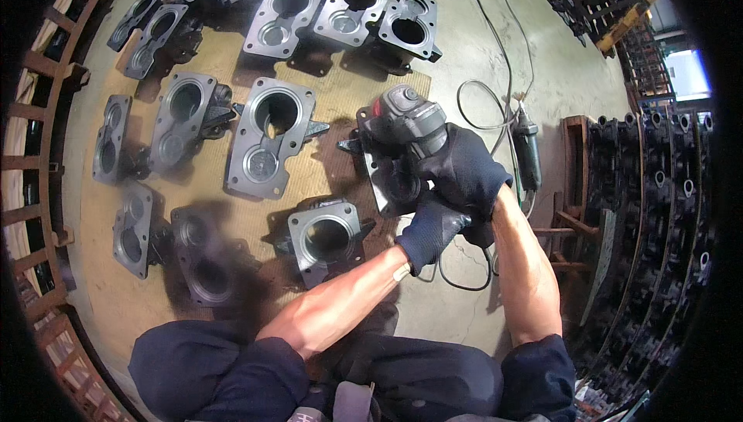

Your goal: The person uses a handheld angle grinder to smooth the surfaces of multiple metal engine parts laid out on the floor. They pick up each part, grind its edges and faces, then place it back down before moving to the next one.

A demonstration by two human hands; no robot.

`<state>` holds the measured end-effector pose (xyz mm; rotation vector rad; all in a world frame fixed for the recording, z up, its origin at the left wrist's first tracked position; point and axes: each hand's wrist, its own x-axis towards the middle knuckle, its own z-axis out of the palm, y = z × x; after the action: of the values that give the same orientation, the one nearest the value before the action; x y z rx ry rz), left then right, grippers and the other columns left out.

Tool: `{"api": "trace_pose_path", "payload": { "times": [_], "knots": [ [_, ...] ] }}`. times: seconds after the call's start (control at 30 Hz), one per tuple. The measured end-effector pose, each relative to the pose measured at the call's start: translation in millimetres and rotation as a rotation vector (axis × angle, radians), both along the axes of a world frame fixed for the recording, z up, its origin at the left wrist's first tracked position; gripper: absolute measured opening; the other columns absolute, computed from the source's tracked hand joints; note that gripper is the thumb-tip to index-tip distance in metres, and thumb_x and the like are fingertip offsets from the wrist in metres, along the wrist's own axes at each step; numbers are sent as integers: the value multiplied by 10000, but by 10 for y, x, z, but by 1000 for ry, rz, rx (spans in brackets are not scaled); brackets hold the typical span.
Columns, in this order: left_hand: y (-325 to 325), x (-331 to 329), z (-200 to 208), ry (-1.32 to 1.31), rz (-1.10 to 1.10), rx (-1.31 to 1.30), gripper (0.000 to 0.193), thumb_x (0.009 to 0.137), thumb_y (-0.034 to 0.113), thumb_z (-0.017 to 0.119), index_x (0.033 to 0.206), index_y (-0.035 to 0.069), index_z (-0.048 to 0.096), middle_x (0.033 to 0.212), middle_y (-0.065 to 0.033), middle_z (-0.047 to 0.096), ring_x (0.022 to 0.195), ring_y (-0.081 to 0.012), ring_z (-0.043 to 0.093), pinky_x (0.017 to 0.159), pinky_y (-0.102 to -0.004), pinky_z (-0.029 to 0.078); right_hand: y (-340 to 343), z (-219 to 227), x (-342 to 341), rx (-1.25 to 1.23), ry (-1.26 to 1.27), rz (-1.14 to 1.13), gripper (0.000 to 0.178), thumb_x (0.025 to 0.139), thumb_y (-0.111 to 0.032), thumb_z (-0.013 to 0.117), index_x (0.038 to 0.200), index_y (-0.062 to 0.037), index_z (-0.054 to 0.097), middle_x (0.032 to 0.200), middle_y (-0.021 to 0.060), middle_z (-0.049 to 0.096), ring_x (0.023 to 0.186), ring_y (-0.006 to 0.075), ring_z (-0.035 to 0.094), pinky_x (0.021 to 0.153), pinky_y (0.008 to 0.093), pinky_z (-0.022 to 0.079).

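An angle grinder (pixel 416 119), grey with a red patch by its head, is held over a dark metal casting (pixel 387 182) with a flat flange and bolt holes. My right hand (pixel 470 165), in a dark knit glove, wraps round the grinder's body just behind the head. Closer to me, my left hand (pixel 435 230), gloved too, is closed round the rear of the tool, partly hidden by the right. The grinder's head covers the far part of the casting, and its disc is not visible. A machined casting with one large bore (pixel 323 242) lies left of my left hand.
Several similar castings, such as a grey one (pixel 271 140), stand on a cardboard sheet (pixel 348 85). Right of my hands, another cylindrical power tool (pixel 529 155) lies by looping cables (pixel 468 85). Racks of dark parts (pixel 654 190) line the right; a rusty metal frame (pixel 50 116) borders the left.
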<state>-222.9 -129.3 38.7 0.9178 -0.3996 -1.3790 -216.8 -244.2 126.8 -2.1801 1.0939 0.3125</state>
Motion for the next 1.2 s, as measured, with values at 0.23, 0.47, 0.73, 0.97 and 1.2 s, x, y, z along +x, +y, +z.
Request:
{"api": "trace_pose_path", "payload": {
  "times": [0.23, 0.47, 0.73, 0.97, 1.2],
  "knots": [
    [-90, -197, 69, -53, -175, 30, 246, 841, 109, 749, 1056, -2, 708, 950, -106, 737, 876, -172, 687, 768, -332, 562, -106, -33, -399, -94, -9, 4, 460, 668, -263, 780, 1015, 15, 664, 848, 169, 724, 761, 306, 704, 728, 389, 569],
    [27, -115, -88, 14, -141, 22, 284, 874, 38, 710, 1151, -19, 685, 1068, -83, 731, 940, -179, 692, 861, -341, 585, -68, -163, -243, -56, -79, 111, 489, 691, -313, 786, 1058, -5, 691, 926, 209, 738, 861, 355, 725, 815, 398, 568],
    [-24, -160, -154, -81, -79, -30, 338, 884, 97, 723, 1206, 7, 669, 1132, -86, 713, 1065, -193, 662, 953, -340, 553, 5, -55, -176, 33, -83, -72, 520, 660, -303, 807, 1057, 11, 689, 949, 186, 749, 859, 308, 731, 805, 392, 569],
    [52, -400, 87, -147, -205, 37, 252, 825, 124, 760, 1050, 18, 717, 948, -102, 738, 905, -211, 686, 820, -364, 553, -15, -189, -773, -140, -88, 124, 388, 681, -217, 754, 985, 4, 654, 854, 150, 706, 790, 280, 688, 741, 381, 560],
    [654, -772, 100, -151, -323, 110, 557, 829, 127, 779, 1332, 7, 572, 1325, -150, 654, 1272, -265, 590, 1118, -385, 435, 607, -23, -966, 87, -59, -154, 485, 675, -270, 766, 1036, 31, 647, 878, 200, 715, 818, 316, 711, 762, 402, 563]
  ]
}}
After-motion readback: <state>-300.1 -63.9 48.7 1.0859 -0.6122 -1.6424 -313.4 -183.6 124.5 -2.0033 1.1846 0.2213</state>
